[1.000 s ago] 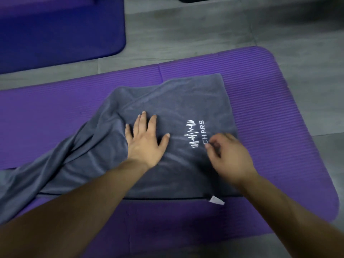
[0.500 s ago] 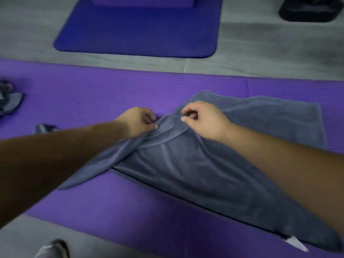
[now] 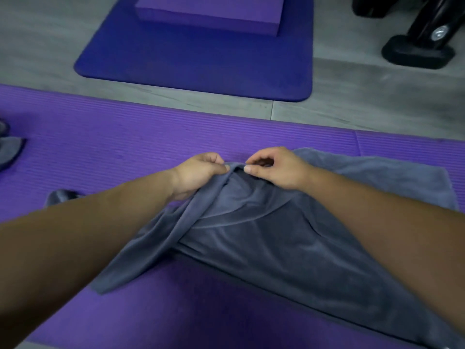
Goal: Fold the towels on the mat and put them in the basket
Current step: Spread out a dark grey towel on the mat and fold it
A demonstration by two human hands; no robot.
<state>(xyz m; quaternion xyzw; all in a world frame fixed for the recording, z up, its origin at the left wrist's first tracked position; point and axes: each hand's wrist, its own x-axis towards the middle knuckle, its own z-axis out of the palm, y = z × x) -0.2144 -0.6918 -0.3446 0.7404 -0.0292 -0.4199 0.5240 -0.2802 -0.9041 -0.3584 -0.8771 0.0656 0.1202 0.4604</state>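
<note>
Moved since a second ago: both hands off the flat middle of the towel [image 3: 264,243] and up to its bunched far edge; set slightly nearer each other than half a second ago.

Left hand [image 3: 198,172]: curled tight, thumb against the forefinger, pinching a raised fold of grey cloth at the towel's far left end.

Right hand [image 3: 274,170]: loosely curled, thumb and forefinger tips pinching the same ridge of cloth just beside the left hand; remaining fingers bent, holding nothing visible.

Towel: grey, lying on the purple mat [image 3: 125,152], partly spread toward the mat's right end, creased and gathered under the hands, one loose tail trailing toward the mat's near edge below the left forearm.

Also on the mat: small dark grey bundle [image 3: 60,196] near the left forearm, kind not clear; further grey cloth [image 3: 10,149] at the left edge, cut off by the frame.

Beyond the mat's far edge, on the grey floor [image 3: 377,96]: blue mat [image 3: 201,64] bearing a purple block [image 3: 208,11]; black equipment base [image 3: 417,51] at the far right.
</note>
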